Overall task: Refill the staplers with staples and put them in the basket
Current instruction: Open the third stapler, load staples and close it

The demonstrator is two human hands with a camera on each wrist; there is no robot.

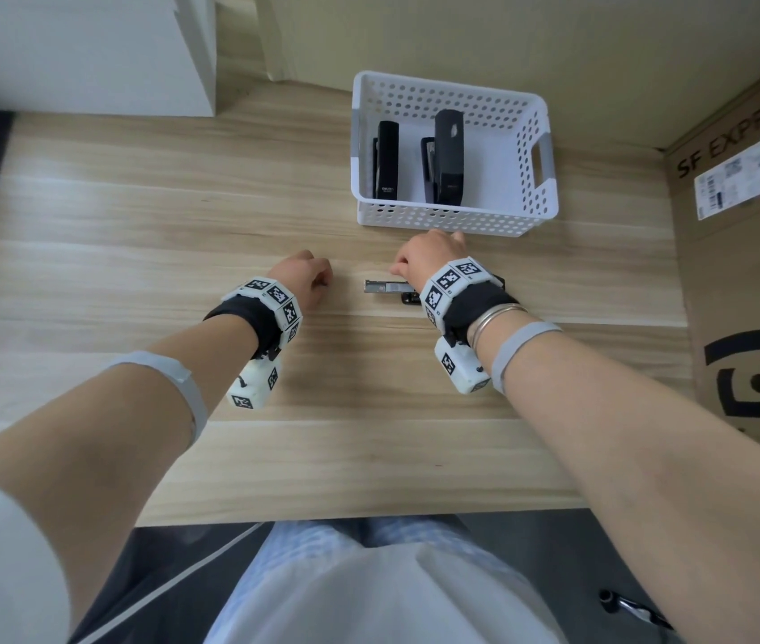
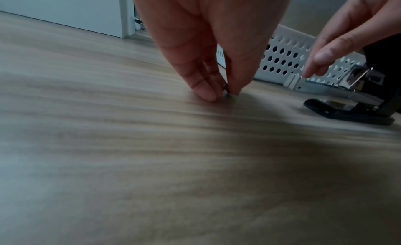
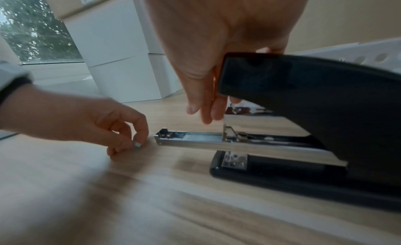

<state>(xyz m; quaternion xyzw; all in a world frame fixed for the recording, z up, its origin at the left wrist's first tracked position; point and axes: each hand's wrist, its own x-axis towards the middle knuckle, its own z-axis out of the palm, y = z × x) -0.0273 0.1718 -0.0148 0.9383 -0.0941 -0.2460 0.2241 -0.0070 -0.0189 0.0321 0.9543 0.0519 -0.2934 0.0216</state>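
Note:
An open black stapler lies on the wooden table, its metal magazine pointing left. The right hand holds the raised black lid by its front end, fingers curled beside and behind it. The left hand, left of the magazine, pinches a small strip of staples against the tabletop. In the head view the left hand and right hand flank the magazine. Two black staplers lie in the white basket.
The perforated basket stands just behind the right hand, close to the open stapler. A brown cardboard box lines the table's right side. White boxes stand at the back left. Bare wood table stretches to the left and front.

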